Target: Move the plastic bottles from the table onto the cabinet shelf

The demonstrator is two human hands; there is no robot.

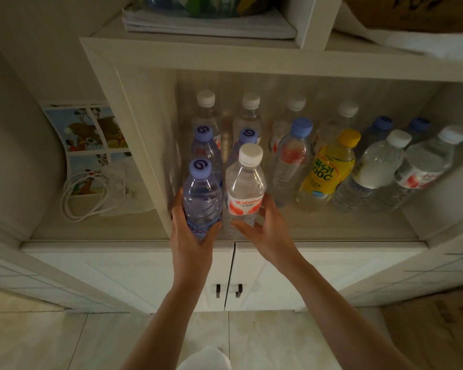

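The purple-capped bottle (202,198) and the white-capped bottle (245,188) are clear, glossy plastic with ribbed walls; the latter wears a smooth printed label. The yellow bottle (326,169) has a shiny printed wrap. The cabinet shelf (332,225) looks like matt, pale painted wood with faint grain. The door handles (227,291) are dark metal. The floor tiles (104,343) are smooth and slightly glossy.

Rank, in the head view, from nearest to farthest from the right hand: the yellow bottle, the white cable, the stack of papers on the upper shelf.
From the right hand:
1. Yellow bottle, on the same shelf, just up and to its right.
2. White cable, in the side nook on the left, past the left hand.
3. Stack of papers, on the shelf above.
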